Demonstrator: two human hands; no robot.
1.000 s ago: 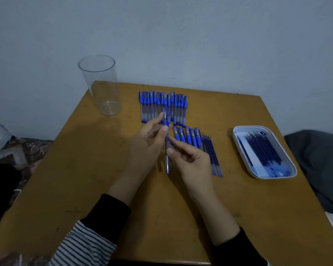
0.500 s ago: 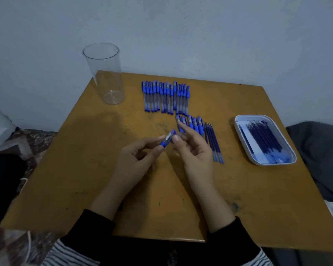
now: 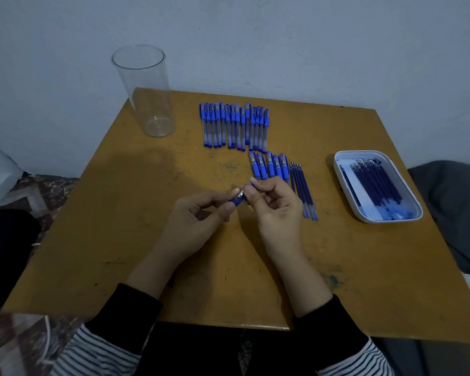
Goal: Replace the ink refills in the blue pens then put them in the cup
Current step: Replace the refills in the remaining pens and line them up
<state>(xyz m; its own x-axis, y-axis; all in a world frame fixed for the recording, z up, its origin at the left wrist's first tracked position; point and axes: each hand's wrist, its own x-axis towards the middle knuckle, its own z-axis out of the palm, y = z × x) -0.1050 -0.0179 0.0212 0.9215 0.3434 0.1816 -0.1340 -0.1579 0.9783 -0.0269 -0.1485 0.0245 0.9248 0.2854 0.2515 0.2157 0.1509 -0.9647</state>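
Head view. Progress: the clear cup [image 3: 147, 99] stands upright at the far left corner of the tabletop [image 3: 114, 234] and holds no pens, so no pen has been delivered. A long row of capped blue pens [image 3: 234, 126] lies side by side at the far middle. Just nearer is a short group of blue pens [image 3: 269, 166], their lower ends hidden behind the right hand, with a few loose ink refills [image 3: 303, 188] lying parallel just beside them on the right. Further right, a white tray [image 3: 337, 172] contains a bundle of dark refills [image 3: 375, 185]. Whether either bundle is new or spent cannot be told. Judged from this layout, the task is in its early part, with nearly all refilling and all placing left to do.

Hands: the left hand [image 3: 198, 221] and the right hand [image 3: 277, 210] meet above the middle of the tabletop. Both are curled, each pinching one end of a single blue pen [image 3: 238, 199] between thumb and fingers. The pen is held off the surface, tilted and seen nearly end-on. Only a short blue section with a metallic glint shows. Probably the step in hand is working this pen apart or together
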